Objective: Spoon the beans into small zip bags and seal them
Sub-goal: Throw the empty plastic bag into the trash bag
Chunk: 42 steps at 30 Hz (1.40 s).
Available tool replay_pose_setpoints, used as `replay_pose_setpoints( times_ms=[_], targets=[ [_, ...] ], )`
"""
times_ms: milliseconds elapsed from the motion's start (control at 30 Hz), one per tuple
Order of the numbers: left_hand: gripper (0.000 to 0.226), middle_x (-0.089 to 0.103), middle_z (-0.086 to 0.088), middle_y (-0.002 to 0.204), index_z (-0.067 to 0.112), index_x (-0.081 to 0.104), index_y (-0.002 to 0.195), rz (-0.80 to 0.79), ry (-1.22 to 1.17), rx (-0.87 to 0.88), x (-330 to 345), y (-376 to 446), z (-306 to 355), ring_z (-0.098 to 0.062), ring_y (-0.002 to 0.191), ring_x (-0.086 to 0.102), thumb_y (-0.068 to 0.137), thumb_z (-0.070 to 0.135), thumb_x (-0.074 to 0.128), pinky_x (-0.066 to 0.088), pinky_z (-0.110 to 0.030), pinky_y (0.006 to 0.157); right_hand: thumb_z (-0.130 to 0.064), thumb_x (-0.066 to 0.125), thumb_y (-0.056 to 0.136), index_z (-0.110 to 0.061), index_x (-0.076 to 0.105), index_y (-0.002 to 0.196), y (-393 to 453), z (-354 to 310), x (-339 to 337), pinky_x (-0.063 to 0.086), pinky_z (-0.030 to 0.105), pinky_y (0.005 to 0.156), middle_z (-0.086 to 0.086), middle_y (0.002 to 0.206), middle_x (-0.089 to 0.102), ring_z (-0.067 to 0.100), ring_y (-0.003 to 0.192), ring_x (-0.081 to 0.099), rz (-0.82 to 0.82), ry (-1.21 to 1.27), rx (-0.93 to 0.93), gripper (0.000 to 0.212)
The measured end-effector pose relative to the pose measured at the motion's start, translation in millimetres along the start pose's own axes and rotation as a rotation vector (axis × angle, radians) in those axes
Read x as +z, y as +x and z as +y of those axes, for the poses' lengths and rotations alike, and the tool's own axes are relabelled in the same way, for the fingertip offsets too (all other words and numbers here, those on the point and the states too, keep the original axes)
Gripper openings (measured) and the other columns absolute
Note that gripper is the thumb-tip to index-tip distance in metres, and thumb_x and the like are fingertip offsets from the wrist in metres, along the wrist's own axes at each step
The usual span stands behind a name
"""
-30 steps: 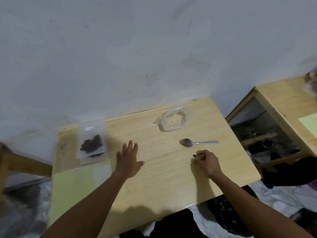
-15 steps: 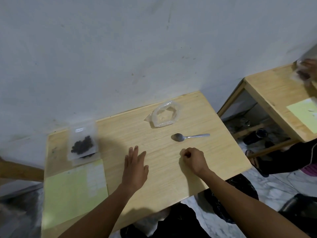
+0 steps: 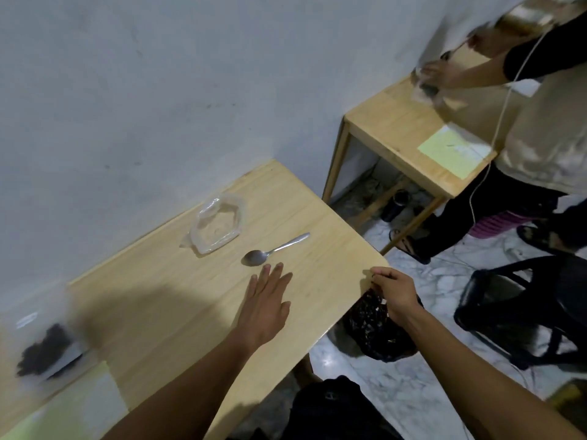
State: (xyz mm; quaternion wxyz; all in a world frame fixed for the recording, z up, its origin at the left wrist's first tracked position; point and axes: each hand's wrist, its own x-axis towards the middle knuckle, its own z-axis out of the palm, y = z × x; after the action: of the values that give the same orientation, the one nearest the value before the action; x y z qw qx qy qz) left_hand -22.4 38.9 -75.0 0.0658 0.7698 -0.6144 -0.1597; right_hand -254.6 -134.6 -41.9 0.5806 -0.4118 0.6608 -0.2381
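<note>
Left hand (image 3: 265, 304): flat on the tabletop (image 3: 165, 300), fingers straight, holding nothing, just short of the spoon (image 3: 273, 249).
Right hand (image 3: 395, 292): off the tabletop's corner, fingers curled (whether they pinch anything, I cannot tell).
Beans (image 3: 43, 349): bagged, far left, blurred.
Empty bag (image 3: 219, 227): beyond the spoon, lying open-mouthed, ready for filling.

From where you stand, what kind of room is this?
Probably a plain room set up as a work space, not a kitchen: two small wooden tables, the near one and a second, stand against a bare white wall on a marble-look floor, where another person works.
</note>
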Motion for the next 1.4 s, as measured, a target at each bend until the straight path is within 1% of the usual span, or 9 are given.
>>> replay_pose_setpoints(
  times_ms=[167, 333, 433, 567, 667, 867, 933, 1167, 1400],
  targets=[
    [0.064, 0.002, 0.001, 0.162, 0.025, 0.015, 0.153, -0.035, 0.035, 0.061, 9, 27, 15, -0.025, 0.149, -0.003, 0.095, 0.05, 0.025, 0.008, -0.048, 0.119, 0.0, 0.058, 0.092, -0.008, 0.071, 0.089, 25, 29, -44, 0.055, 0.041, 0.091, 0.014, 0.096, 0.069, 0.029, 0.09, 0.065, 0.183, -0.077, 0.08, 0.015],
    [0.063, 0.015, -0.004, 0.161, 0.02, 0.027, 0.151, 0.002, 0.057, 0.072, 23, 29, 17, -0.029, 0.149, 0.01, 0.096, 0.051, 0.031, 0.009, -0.049, 0.118, -0.009, 0.058, 0.093, -0.013, 0.071, 0.096, 34, 44, -66, 0.057, 0.05, 0.086, 0.012, 0.088, 0.069, 0.037, 0.087, 0.067, 0.317, -0.164, 0.124, 0.014],
    [0.063, 0.019, -0.006, 0.16, 0.019, 0.029, 0.151, 0.009, 0.053, 0.082, 22, 28, 15, -0.03, 0.148, 0.013, 0.096, 0.05, 0.033, 0.016, -0.051, 0.117, -0.014, 0.056, 0.094, -0.012, 0.066, 0.104, 34, 45, -69, 0.052, 0.04, 0.086, 0.013, 0.095, 0.065, 0.03, 0.084, 0.059, 0.328, -0.187, 0.126, 0.014],
    [0.064, 0.019, -0.006, 0.16, 0.019, 0.028, 0.151, -0.009, 0.044, 0.099, 19, 28, 14, -0.03, 0.148, 0.013, 0.096, 0.05, 0.034, 0.018, -0.052, 0.116, -0.022, 0.055, 0.095, -0.014, 0.063, 0.121, 37, 47, -64, 0.048, 0.05, 0.098, 0.012, 0.118, 0.066, 0.031, 0.096, 0.057, 0.286, -0.182, 0.129, 0.028],
    [0.065, 0.015, -0.003, 0.161, 0.022, 0.027, 0.152, -0.02, 0.039, 0.102, 18, 28, 10, -0.027, 0.149, 0.009, 0.095, 0.052, 0.033, 0.015, -0.049, 0.117, -0.016, 0.048, 0.099, -0.011, 0.059, 0.126, 27, 31, -52, 0.047, 0.042, 0.093, 0.004, 0.11, 0.059, 0.029, 0.098, 0.056, 0.267, -0.223, 0.021, 0.029],
    [0.061, 0.017, 0.001, 0.16, 0.025, 0.03, 0.15, -0.041, -0.009, 0.134, 7, 14, -6, -0.023, 0.148, 0.013, 0.094, 0.05, 0.037, 0.019, -0.047, 0.117, -0.01, 0.048, 0.097, -0.013, 0.062, 0.111, 15, -33, 2, 0.045, 0.025, 0.083, 0.005, 0.113, 0.057, 0.013, 0.096, 0.053, 0.248, -0.267, -0.46, 0.02],
    [0.059, 0.018, 0.003, 0.16, 0.026, 0.032, 0.149, -0.031, -0.033, 0.13, 4, 7, -14, -0.02, 0.148, 0.015, 0.094, 0.047, 0.04, 0.019, -0.044, 0.118, -0.008, 0.049, 0.096, -0.011, 0.062, 0.11, 12, -60, 30, 0.044, 0.02, 0.082, 0.003, 0.112, 0.055, 0.01, 0.096, 0.051, 0.183, -0.289, -0.578, 0.02],
    [0.056, 0.032, 0.007, 0.156, 0.03, 0.04, 0.143, -0.019, -0.03, -0.024, -14, -28, -41, -0.017, 0.144, 0.029, 0.089, 0.043, 0.041, 0.031, -0.044, 0.113, -0.014, 0.056, 0.093, -0.018, 0.057, 0.124, 3, -99, 138, 0.051, 0.036, 0.088, -0.005, 0.12, 0.056, 0.016, 0.108, 0.056, -0.293, -0.415, -0.741, 0.031],
    [0.067, -0.001, 0.017, 0.161, 0.031, 0.017, 0.153, -0.006, -0.092, -0.327, -23, -53, -53, -0.016, 0.149, -0.008, 0.094, 0.056, 0.037, 0.004, -0.049, 0.119, -0.023, 0.057, 0.095, -0.017, 0.037, 0.147, 3, -117, 232, 0.035, 0.033, 0.11, 0.003, 0.151, 0.042, 0.023, 0.135, 0.042, -0.636, -0.686, -0.746, 0.056]
  ],
)
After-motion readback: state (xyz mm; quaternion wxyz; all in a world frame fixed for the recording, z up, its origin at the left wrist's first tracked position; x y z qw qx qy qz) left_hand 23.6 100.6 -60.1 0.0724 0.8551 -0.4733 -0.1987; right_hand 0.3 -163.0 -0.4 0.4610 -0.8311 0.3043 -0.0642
